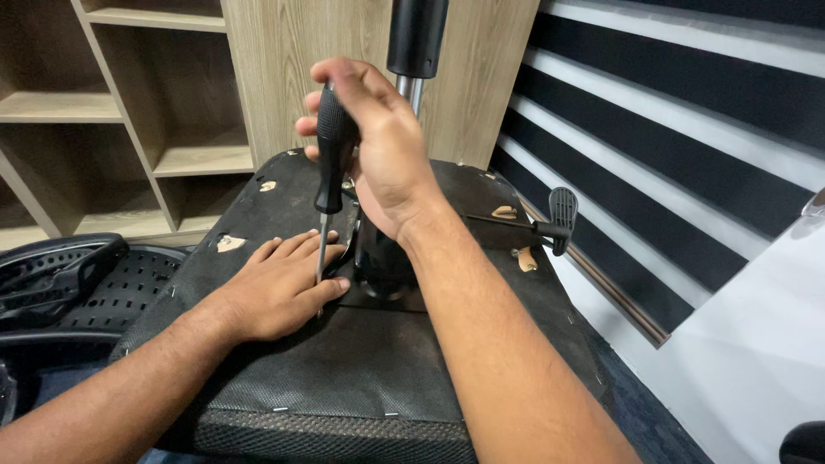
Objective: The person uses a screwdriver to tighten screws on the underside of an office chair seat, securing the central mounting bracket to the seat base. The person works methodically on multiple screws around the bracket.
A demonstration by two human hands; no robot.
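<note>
near the left edge of the upturned chair seat the left hand lies flat and open on the black fabric, fingers beside the tip of the screwdriver — it seems to steady the seat and guide the blade. the right hand is closed around the black handle, held high so it can press and turn. the screwdriver stands almost upright, long axis vertical, tip down at the middle of the seat, beside the black mechanism. toward the right edge a lever sticks out.
</note>
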